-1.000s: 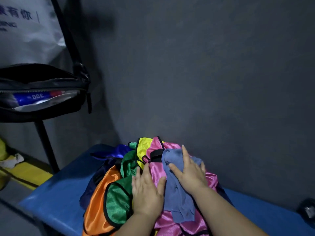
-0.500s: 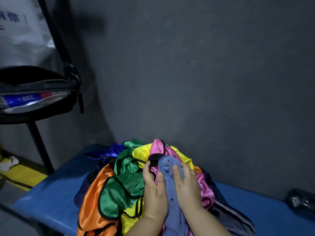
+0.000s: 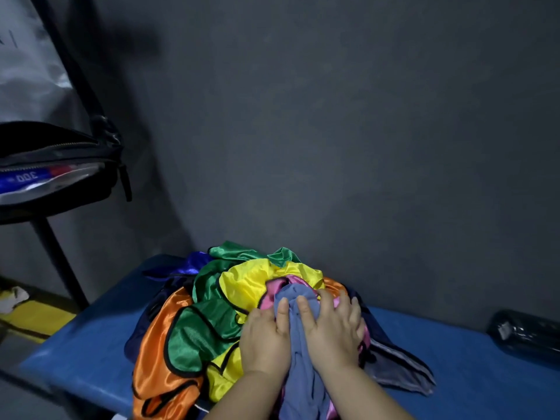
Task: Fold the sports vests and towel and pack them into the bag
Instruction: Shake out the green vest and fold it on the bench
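On top of the heap, near the front edge of the blue worktop [image 3: 91,344], lies the blue-grey towel [image 3: 303,383], bunched into a ridge between the two hands. The left hand [image 3: 265,341] grips it from the left, thumb laid along the cloth and fingers [image 3: 253,316] curled down into the fabric. The right hand [image 3: 335,331] grips it from the right, its fingers [image 3: 325,298] bent over the top of the bunch and touching a pink vest [image 3: 274,294]. Around and under the towel the sports vests sit crumpled together, shiny with black edging: yellow vest [image 3: 245,280], green vest [image 3: 194,338], orange vest [image 3: 154,350], and a royal blue vest [image 3: 194,262] at the back. Dark navy and grey fabric [image 3: 394,362] spreads from under the heap to the right; what it is I cannot tell. At the left a black shoulder bag [image 3: 60,165] hangs open from a strap, zip undone, holding a silver pack [image 3: 45,183] with a blue band bearing white figures that look like "300". Behind it hangs a pale sheet [image 3: 27,71] whose marks are too cut off to read. A black pole [image 3: 57,262] stands below the bag. A dark wrapped object [image 3: 527,338] rests on the worktop at far right, against the plain grey wall [image 3: 363,147]. Yellow floor marking [image 3: 33,319] shows at lower left.
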Tool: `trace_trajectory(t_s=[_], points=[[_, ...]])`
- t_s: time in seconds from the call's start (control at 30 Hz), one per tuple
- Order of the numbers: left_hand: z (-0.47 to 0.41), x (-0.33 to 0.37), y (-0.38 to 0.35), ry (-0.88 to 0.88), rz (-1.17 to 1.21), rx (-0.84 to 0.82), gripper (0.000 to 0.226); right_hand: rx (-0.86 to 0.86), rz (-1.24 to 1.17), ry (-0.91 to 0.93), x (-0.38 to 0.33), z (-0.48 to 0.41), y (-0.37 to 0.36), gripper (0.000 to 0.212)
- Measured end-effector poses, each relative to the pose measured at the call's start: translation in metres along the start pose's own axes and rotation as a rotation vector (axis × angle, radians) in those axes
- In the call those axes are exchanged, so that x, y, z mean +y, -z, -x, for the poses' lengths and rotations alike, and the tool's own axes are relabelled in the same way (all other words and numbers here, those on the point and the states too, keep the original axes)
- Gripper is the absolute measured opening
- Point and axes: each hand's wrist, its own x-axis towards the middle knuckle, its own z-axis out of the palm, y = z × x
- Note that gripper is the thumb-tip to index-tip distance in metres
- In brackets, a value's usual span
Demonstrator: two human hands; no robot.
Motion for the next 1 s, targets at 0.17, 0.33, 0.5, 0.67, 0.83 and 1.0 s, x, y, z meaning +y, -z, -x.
trace_trajectory(t_s=[0.17,0.33,0.5,0.67,0.83,1.0], points=[[-0.004,-0.003,-0.006,-0.060,-0.104,0.032,0.091,-0.179,-0.183,-0.024,0.006,-0.014,-0.005,0.076],[0.004,0.010,-0.006,-0.095,0.239,0.004,0.072,-0.088,-0.318,0.062,0.006,-0.003,0.006,0.067],[0.012,0.033,-0.003,-0.179,0.435,0.081,0.077,0.043,-0.551,0.037,0.011,0.003,0.023,0.084],[0.008,0.025,-0.018,0.022,0.367,-0.082,0.093,-0.078,-0.385,-0.076,0.021,-0.003,0.029,0.079],[0.012,0.006,-0.021,-0.022,-0.156,-0.098,0.098,-0.185,-0.095,-0.080,0.027,0.001,0.012,0.079],[0.023,0.006,-0.019,-0.046,-0.229,-0.081,0.087,-0.209,-0.167,0.001,0.032,0.004,0.011,0.076]])
